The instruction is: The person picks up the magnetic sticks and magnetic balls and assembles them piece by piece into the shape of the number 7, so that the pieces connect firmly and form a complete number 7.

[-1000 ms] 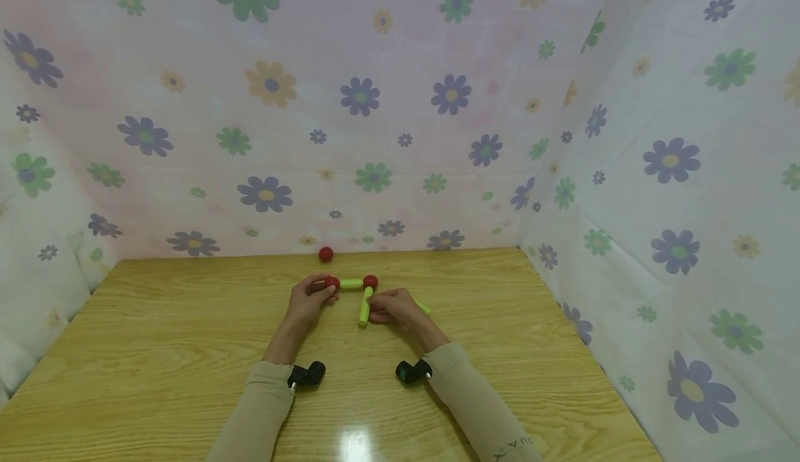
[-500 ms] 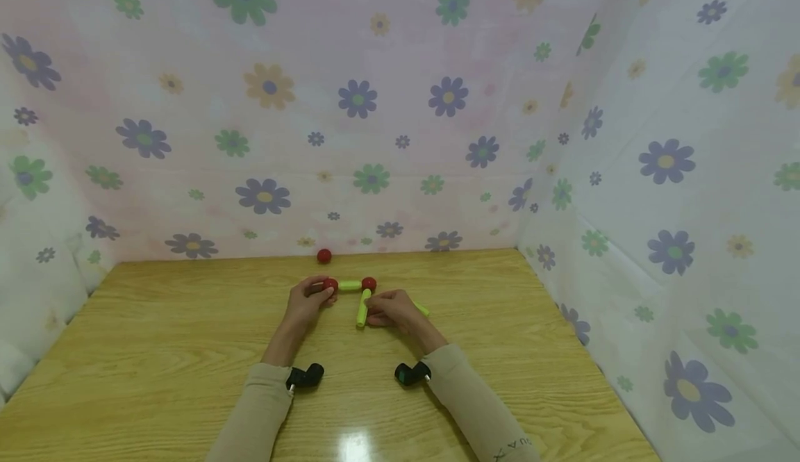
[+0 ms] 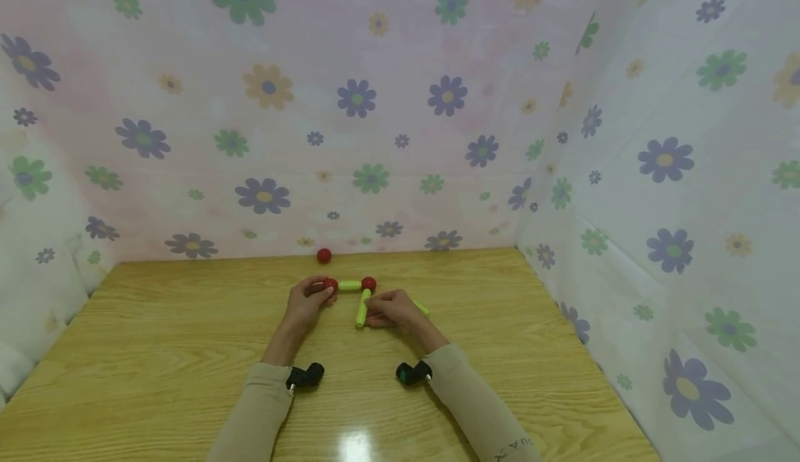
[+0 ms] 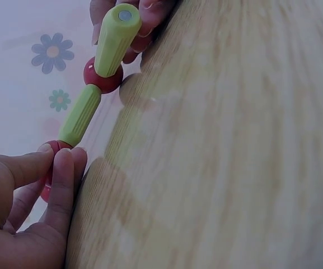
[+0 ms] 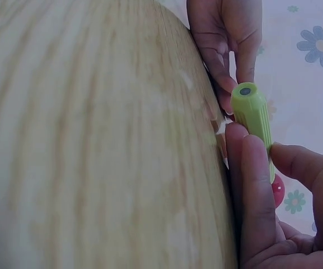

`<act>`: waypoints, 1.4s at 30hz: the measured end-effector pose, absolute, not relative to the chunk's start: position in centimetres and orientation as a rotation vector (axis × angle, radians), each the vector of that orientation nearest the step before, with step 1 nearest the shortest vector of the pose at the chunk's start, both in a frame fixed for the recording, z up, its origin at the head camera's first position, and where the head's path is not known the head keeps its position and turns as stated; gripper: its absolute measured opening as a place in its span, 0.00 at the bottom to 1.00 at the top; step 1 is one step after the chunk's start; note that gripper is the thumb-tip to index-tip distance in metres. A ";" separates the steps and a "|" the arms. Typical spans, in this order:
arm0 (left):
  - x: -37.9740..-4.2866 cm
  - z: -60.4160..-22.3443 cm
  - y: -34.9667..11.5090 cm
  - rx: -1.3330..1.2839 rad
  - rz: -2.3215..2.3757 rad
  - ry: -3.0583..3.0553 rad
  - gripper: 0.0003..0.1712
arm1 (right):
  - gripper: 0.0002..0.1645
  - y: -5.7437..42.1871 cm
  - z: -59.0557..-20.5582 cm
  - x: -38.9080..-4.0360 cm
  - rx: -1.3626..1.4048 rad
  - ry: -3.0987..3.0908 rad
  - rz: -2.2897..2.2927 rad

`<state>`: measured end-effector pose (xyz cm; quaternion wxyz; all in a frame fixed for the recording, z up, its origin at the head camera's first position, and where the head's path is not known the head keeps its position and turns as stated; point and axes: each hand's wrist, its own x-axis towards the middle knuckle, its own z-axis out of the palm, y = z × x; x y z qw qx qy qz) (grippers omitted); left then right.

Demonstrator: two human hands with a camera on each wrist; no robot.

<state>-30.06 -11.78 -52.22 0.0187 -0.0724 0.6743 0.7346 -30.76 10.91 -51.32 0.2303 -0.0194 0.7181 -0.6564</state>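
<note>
My left hand [image 3: 305,302] pinches a red ball [image 3: 330,285] between thumb and fingers. A short yellow-green magnetic rod [image 3: 350,285] runs from that ball to a second red ball [image 3: 369,283]. From the second ball another yellow-green magnetic rod [image 3: 362,309] points towards me. My right hand [image 3: 398,310] pinches this rod from its right side. Its free end shows a grey metal disc [image 4: 125,15] in the left wrist view. In the right wrist view, thumb and fingers lie on either side of the ribbed rod [image 5: 252,115], and a bit of red ball [image 5: 278,190] shows behind it.
A loose red ball [image 3: 323,256] lies near the back edge of the wooden table [image 3: 187,337]. Another yellow-green rod [image 3: 421,308] is partly hidden behind my right hand. Flowered cloth [image 3: 400,114] stands behind the table and at both sides.
</note>
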 end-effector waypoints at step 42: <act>-30.1 -52.1 -11.6 -0.253 2.285 2.097 0.25 | 0.20 14.1 -48.7 -29.4 -0.401 2.080 -1.546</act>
